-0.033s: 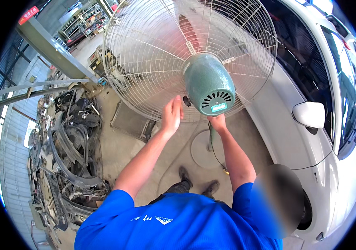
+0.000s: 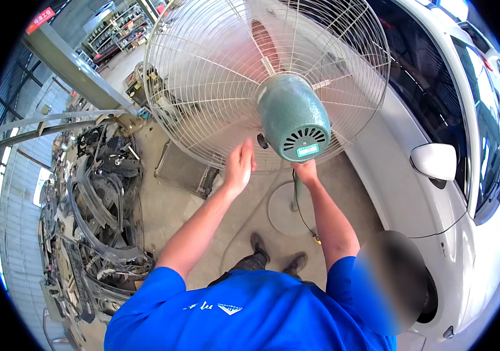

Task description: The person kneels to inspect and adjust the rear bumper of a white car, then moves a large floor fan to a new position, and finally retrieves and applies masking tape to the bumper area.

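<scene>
- Head view, sole view: large fan [image 2: 226,71] directly ahead, with green motor housing [image 2: 292,114] turned toward the wearer; housing taken as landmark for all places below.
- Wire cage of fan: pale, round, spreading beyond the housing on the far side and to both sides; reddish blade [image 2: 263,40] visible through the wires, on the far side of the housing.
- Black knob [image 2: 262,141]: on the left flank of the housing, near its vented rear end.
- Left hand [image 2: 240,167]: left of the housing, near the black knob; fingers straight and together, palm turned toward the housing; grip open, holding nothing. Cannot tell contact with the cage rim.
- Right hand [image 2: 304,171]: directly under the rear end of the housing, at the top of the stand pole [image 2: 298,190]; fingers largely hidden. Cannot tell closure around the pole.
- Round pale base [image 2: 282,216]: on the floor below the housing; dark cable [image 2: 301,212] hanging beside the pole.
- Shoes [image 2: 260,245] and blue shirt [image 2: 244,310]: on the near side of the housing.
- White car [image 2: 390,158]: right of the housing, with side mirror [image 2: 433,161] on its flank.
- Flat grey panel [image 2: 185,169]: on the floor left of the housing, partly behind the cage.
- Heap of dark parts [image 2: 100,199]: well to the left of the housing.
- Steel column [image 2: 74,64] and loaded shelves [image 2: 124,35]: far left of and beyond the housing.
</scene>
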Demonstrator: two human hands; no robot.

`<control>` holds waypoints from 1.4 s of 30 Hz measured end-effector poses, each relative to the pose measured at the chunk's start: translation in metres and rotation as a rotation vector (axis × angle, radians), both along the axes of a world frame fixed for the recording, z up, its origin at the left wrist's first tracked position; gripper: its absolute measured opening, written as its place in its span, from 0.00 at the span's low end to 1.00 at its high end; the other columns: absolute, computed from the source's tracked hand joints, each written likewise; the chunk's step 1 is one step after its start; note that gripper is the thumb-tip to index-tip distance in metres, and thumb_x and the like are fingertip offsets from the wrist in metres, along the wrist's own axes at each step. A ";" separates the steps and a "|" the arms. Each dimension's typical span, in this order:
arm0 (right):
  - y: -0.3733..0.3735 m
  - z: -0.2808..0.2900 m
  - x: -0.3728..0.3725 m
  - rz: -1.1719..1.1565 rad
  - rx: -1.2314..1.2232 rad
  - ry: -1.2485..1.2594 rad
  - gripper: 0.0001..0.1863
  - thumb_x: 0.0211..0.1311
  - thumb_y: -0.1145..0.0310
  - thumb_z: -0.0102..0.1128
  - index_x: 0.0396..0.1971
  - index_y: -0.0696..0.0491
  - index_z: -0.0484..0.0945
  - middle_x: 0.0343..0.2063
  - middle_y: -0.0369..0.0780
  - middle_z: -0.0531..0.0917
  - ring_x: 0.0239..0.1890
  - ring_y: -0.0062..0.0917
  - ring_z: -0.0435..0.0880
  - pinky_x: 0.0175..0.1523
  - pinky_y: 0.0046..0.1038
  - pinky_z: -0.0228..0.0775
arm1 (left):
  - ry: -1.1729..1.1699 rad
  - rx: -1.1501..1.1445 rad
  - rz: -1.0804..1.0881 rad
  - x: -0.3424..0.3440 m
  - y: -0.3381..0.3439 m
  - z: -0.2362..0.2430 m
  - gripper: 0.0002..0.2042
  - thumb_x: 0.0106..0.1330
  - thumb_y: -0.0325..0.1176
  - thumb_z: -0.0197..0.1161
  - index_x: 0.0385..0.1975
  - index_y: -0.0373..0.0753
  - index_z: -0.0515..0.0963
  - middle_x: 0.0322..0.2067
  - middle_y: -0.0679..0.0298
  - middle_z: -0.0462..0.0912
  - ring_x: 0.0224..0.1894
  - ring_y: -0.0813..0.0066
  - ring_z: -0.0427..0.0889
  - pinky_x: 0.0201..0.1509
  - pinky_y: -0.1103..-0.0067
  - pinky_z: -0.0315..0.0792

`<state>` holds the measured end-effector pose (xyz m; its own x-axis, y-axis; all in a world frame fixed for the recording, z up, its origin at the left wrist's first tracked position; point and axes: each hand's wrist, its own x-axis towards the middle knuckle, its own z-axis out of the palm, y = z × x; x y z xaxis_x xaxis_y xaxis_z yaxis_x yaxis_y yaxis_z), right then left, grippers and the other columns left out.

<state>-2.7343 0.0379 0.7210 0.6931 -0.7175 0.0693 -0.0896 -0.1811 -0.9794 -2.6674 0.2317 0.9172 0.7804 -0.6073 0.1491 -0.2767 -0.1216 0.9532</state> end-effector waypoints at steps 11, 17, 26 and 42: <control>-0.008 -0.034 0.003 0.058 -0.273 0.039 0.14 0.48 0.73 0.59 0.39 0.56 0.76 0.35 0.38 0.79 0.40 0.26 0.75 0.48 0.29 0.66 | -0.016 0.860 -0.662 -0.042 0.170 -0.144 0.13 0.61 0.43 0.56 0.25 0.39 0.72 0.21 0.59 0.77 0.25 0.61 0.77 0.30 0.68 0.69; 0.013 -0.005 -0.005 0.015 0.051 -0.115 0.11 0.53 0.68 0.58 0.35 0.57 0.76 0.34 0.37 0.78 0.41 0.25 0.74 0.52 0.30 0.63 | 0.075 0.865 -0.529 0.041 0.211 -0.237 0.12 0.59 0.43 0.56 0.27 0.40 0.75 0.26 0.55 0.80 0.31 0.57 0.79 0.33 0.65 0.70; 0.010 0.031 0.000 0.045 -0.006 0.209 0.09 0.40 0.82 0.52 0.26 0.57 0.73 0.29 0.39 0.77 0.39 0.28 0.75 0.53 0.29 0.63 | 0.114 1.246 -0.299 0.221 0.353 -0.333 0.13 0.56 0.38 0.50 0.23 0.35 0.77 0.28 0.47 0.79 0.33 0.49 0.79 0.35 0.62 0.72; -0.034 0.008 0.108 0.061 0.108 0.057 0.11 0.38 0.81 0.54 0.27 0.56 0.75 0.30 0.39 0.78 0.38 0.26 0.75 0.48 0.28 0.65 | 1.161 0.684 0.318 0.140 0.489 -0.328 0.04 0.59 0.29 0.55 0.24 0.36 0.71 0.20 0.61 0.76 0.20 0.73 0.77 0.21 0.78 0.70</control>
<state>-2.6267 0.0035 0.7294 0.7363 -0.6750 -0.0465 -0.1377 -0.0822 -0.9871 -2.5270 0.7205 0.5890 0.3682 -0.0692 -0.9272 0.7539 -0.5613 0.3413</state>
